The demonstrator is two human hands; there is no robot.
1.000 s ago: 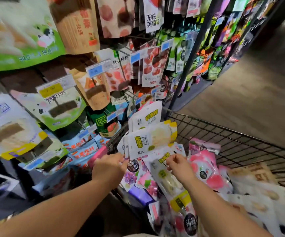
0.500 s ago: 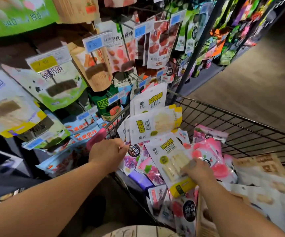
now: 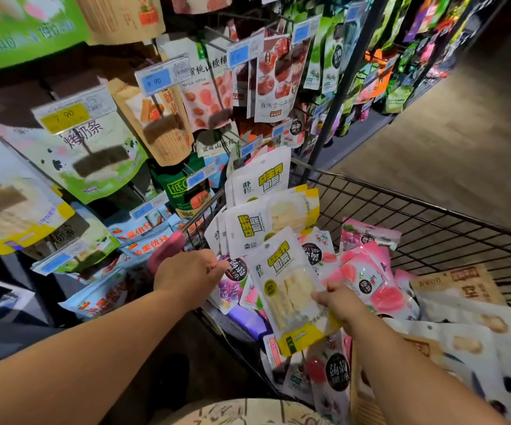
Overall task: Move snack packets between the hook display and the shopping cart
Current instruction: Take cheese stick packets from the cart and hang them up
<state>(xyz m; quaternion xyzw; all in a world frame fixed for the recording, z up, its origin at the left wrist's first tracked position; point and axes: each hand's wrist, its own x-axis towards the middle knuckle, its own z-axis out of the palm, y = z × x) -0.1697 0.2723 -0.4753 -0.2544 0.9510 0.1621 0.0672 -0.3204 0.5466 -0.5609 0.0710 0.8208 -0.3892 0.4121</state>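
One more rising from the cart (image 3: 425, 210)
The right hand (image 3: 341, 302) pinches a white-yellow packet (image 3: 291, 289), now higher; the left hand (image 3: 191, 276) still clutches fanned packets (image 3: 266, 222).

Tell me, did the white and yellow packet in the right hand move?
Yes. The right hand has lifted the white and yellow packet off the pile, up and a little left toward the cart's pink handle.

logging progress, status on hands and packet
Left hand grips fanned white-and-yellow plastic packets. Right hand pinches single white-and-yellow packet over black wire cart. Nothing blocking.
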